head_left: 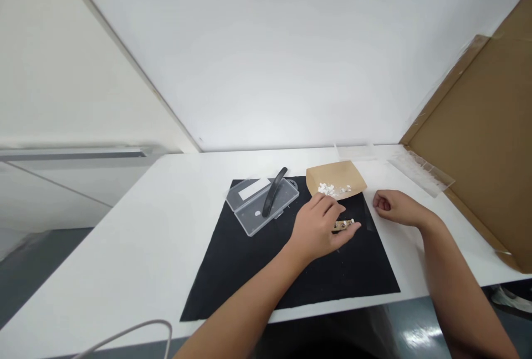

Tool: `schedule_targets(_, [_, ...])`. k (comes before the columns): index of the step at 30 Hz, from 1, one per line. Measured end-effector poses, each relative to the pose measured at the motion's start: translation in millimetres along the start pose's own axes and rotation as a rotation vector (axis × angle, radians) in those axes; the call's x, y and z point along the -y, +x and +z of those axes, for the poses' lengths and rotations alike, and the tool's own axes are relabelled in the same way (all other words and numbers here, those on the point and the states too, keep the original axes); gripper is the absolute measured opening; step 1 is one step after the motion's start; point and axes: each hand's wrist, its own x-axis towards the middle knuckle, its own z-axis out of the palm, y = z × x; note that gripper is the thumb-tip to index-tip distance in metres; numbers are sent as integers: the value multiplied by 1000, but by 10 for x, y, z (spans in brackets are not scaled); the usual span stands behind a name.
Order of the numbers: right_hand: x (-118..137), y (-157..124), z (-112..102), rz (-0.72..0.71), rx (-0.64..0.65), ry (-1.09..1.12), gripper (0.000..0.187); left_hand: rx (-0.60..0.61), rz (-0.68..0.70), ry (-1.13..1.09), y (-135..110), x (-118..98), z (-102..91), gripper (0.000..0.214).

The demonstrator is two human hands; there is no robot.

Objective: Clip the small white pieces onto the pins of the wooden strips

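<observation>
My left hand (316, 224) is over the black mat, its thumb and fingers closed around a small tan strip (341, 225). The strip carries shiny round metal bits and a white piece near its end; part of it is hidden by my fingers. Just beyond the hand lies a brown paper tray (334, 172) with small white pieces (326, 188) heaped at its near side. My right hand (394, 207) rests on the white table right of the mat, fingers curled into a loose fist, with nothing visible in it.
A clear plastic case (249, 220) lies opened on the black mat (233, 276), with a curved black handle-like piece (274, 193) across it. On the right, a clear compartment tray (421, 172) sits by a cardboard panel (490, 143). A pale cable (137, 326) loops at the front left.
</observation>
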Motion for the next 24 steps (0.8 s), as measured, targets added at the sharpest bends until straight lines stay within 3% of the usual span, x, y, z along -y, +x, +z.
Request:
schedule_targets(3, [-97, -21, -36, 54, -26, -46, 14, -69, -14, 24, 6, -67, -304, 18])
schedule_targets(6, [-198, -68, -77, 110, -52, -92, 11, -104, -130, 60, -182, -69, -566, 5])
schedule_targets(11, [-346, -142, -120, 164, -84, -159, 11, -184, -464, 193, -752, 101, -837, 24])
schedule_targets(15, [-424, -138, -114, 146, -96, -169, 10, -213, -641, 183, -1129, 260, -923, 26])
schedule_targets(19, [-418, -115, -116, 72, -134, -88, 9, -280, -810, 171, -1304, 342, -904, 27])
schedule_targets(24, [-272, -95, -142, 25, -191, -52, 5, -208, -749, 116, -1303, 338, -883, 29])
